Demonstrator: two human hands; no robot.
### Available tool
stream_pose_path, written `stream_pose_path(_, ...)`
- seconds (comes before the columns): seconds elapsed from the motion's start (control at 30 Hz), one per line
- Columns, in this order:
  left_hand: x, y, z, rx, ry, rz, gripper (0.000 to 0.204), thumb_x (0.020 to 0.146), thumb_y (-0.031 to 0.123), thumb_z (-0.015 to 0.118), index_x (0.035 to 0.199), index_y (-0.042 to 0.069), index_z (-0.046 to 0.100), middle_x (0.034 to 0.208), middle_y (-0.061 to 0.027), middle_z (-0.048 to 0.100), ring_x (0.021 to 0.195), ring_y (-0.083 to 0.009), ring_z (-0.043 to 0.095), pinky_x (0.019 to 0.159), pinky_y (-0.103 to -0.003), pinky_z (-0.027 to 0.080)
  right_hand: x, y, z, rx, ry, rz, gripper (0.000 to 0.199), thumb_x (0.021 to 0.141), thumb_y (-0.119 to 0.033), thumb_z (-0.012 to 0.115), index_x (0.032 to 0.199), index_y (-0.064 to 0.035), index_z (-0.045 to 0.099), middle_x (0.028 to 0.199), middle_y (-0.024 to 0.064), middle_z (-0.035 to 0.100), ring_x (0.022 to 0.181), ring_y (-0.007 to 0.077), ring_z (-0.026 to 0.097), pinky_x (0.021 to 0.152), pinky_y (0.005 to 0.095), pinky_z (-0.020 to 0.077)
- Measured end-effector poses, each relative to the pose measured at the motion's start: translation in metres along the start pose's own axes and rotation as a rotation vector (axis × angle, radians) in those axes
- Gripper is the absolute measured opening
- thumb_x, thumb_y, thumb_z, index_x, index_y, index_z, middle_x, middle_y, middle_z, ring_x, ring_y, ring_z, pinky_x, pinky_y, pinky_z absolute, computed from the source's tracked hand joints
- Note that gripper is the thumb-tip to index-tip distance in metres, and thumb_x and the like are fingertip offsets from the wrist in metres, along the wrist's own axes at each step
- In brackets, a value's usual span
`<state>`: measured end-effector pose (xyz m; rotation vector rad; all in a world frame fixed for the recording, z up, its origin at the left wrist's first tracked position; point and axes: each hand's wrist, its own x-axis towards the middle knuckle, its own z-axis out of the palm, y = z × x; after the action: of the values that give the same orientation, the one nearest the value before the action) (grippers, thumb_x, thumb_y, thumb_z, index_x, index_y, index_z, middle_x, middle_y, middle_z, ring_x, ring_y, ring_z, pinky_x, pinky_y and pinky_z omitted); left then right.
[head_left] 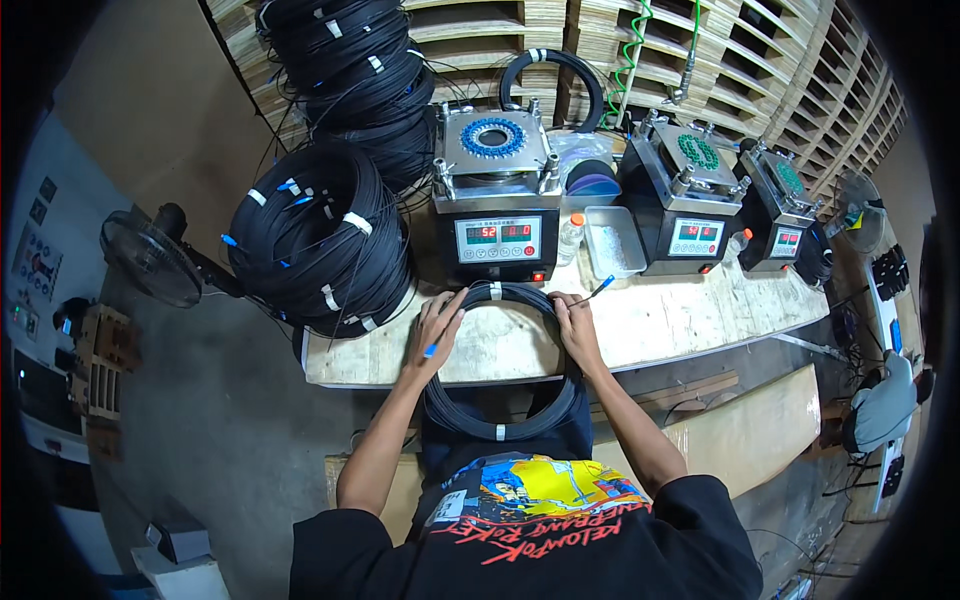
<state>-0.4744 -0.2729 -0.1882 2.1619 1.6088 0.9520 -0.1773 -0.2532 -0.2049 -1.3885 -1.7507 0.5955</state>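
Note:
A coil of black cable (pixel 461 416) tied with white tape leans over the table's front edge, its near side hanging above my lap. My left hand (pixel 437 328) is closed around the coil's left side, and a blue connector (pixel 430 351) sticks out by its wrist. On the opposite side, my right hand (pixel 577 335) grips the coil, with another blue-tipped cable end (pixel 604 284) pointing up and right from the fingers. Just beyond the coil stands a black machine (pixel 496 231) with a red digital display and a ring of blue connector slots on its metal top.
Thick stacks of black cable coils (pixel 335 262) fill the table's left end. Right of the machine are a small bottle (pixel 571 240), a clear plastic tub (pixel 614 248) and two similar machines with green rings (pixel 690 205). A fan (pixel 150 257) stands left; another person (pixel 885 405) sits far right.

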Motion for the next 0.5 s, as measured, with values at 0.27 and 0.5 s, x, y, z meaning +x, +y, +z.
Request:
stream_pose_path(0.27, -0.018, -0.023, -0.001, 0.036, -0.125, -0.168, 0.068, 0.097, 0.039, 0.063, 0.151, 0.005, 0.041, 0.140, -0.0265, 0.053, 0.129, -0.0424, 0.050, 0.108, -0.048, 0.042, -0.006, 0.026, -0.025, -0.050, -0.252, 0.206, 0.044, 0.100, -0.037, 0.060, 0.117, 0.0030, 0.069, 0.097, 0.0265, 0.070, 0.094, 0.0402, 0.067, 0.084, 0.0444, 0.0505)
stream_pose_path(0.5, 0.028, 0.032, -0.099, -0.011, -0.498, -0.245, 0.053, 0.092, 0.039, 0.069, 0.129, 0.002, 0.066, 0.118, -0.0244, 0.070, 0.106, -0.0381, 0.070, 0.095, -0.043, 0.052, 0.054, 0.037, -0.091, -0.060, -0.438, 0.262, 0.034, 0.097, -0.030, 0.066, 0.105, 0.0024, 0.073, 0.075, 0.0152, 0.072, 0.067, 0.0223, 0.069, 0.062, 0.0367, 0.0542)
